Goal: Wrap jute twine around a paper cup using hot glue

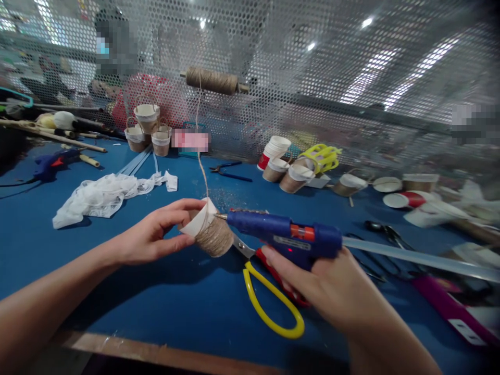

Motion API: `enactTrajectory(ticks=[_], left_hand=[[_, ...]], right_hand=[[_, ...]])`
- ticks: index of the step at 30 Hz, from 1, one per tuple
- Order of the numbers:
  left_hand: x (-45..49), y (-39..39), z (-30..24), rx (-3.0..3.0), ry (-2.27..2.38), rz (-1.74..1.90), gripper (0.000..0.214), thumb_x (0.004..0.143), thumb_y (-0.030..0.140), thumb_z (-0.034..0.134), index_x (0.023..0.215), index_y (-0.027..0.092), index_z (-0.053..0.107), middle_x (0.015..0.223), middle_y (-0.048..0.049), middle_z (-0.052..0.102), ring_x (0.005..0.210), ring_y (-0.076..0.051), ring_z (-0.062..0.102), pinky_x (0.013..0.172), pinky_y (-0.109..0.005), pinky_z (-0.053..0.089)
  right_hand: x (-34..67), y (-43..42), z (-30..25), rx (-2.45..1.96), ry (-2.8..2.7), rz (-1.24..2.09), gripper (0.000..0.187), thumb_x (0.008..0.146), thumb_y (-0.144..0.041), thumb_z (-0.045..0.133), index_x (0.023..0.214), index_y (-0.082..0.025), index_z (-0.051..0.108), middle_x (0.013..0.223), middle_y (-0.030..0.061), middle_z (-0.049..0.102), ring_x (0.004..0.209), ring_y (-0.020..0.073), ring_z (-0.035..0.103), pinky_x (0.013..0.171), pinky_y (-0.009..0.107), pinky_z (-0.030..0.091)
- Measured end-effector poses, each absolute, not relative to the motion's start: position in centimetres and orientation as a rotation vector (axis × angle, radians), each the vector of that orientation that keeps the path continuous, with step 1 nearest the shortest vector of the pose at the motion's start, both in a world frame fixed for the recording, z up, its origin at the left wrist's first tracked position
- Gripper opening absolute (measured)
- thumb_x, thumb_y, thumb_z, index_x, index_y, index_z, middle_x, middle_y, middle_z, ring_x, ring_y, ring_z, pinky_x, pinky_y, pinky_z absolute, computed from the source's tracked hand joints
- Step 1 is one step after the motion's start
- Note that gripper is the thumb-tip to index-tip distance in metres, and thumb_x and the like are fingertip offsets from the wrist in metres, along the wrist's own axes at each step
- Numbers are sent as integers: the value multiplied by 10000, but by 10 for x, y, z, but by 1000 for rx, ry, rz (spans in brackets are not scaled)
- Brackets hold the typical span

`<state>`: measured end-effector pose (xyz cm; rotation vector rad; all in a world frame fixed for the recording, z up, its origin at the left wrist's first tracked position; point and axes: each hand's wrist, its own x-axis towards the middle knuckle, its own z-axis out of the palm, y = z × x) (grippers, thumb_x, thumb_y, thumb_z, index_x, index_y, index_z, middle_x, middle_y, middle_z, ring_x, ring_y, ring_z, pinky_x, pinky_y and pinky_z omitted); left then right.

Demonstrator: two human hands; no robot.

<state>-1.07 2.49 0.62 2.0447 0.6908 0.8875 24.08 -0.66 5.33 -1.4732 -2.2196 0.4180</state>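
My left hand (160,232) is closed around the rim end of a white paper cup (195,224), which lies tilted with its base toward the right. Brown twine (214,237) is wound round the cup's lower part, and a strand runs up from it. In my right hand (332,286) is a blue hot glue gun (269,225), its nozzle touching or almost touching the cup beside the twine. A clear glue stick (390,252) sticks out of its back. Under the gun lie scissors (273,312) with yellow and red handles; I cannot tell whether my right fingers touch them.
A twine spool (213,80) hangs on the perforated metal screen (312,67). Twine-wrapped cups (146,117) stand stacked behind, with others at the right (297,177). White lace (105,192), pliers (230,171) and another glue gun (57,162) lie on the blue table (156,307).
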Motion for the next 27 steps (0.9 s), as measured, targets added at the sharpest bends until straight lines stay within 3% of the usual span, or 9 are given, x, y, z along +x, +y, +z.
enactTrajectory(ticks=[3, 7, 12, 16, 27], left_hand=[[-11, 25, 7, 2046, 689, 883, 110, 841, 168, 491, 738, 135, 508, 1288, -110, 427, 1159, -214, 439, 996, -349, 340], [-13, 25, 6, 2058, 683, 886, 109, 842, 174, 492, 740, 138, 512, 1294, -106, 422, 1160, -229, 438, 994, -355, 344], [-13, 25, 5, 2051, 676, 897, 132, 837, 162, 500, 707, 145, 483, 1274, -93, 436, 1151, -212, 445, 990, -333, 347], [-13, 25, 6, 2046, 681, 877, 109, 839, 156, 492, 731, 141, 502, 1268, -95, 435, 1150, -209, 443, 990, -329, 342], [-14, 25, 5, 2031, 656, 884, 145, 838, 145, 498, 698, 146, 464, 1285, -73, 422, 1159, -193, 433, 994, -306, 332]], right_hand=[[242, -5, 56, -1512, -2267, 441, 335, 800, -347, 440, 479, -252, 447, 371, -34, 493, 350, 141, 470, 446, 280, 435], [240, -2, 59, -1447, -2324, 305, 267, 800, -338, 406, 574, -259, 522, 440, -16, 542, 429, 171, 516, 523, 306, 450], [238, -3, 62, -1468, -2299, 364, 367, 816, -345, 425, 460, -262, 401, 388, -33, 508, 380, 146, 485, 500, 291, 435], [239, -5, 62, -1443, -2291, 447, 367, 816, -310, 441, 454, -256, 420, 389, -41, 510, 401, 139, 498, 545, 286, 452], [239, -7, 63, -1501, -2106, 674, 426, 819, -323, 474, 408, -229, 412, 357, -50, 459, 343, 92, 449, 420, 221, 405]])
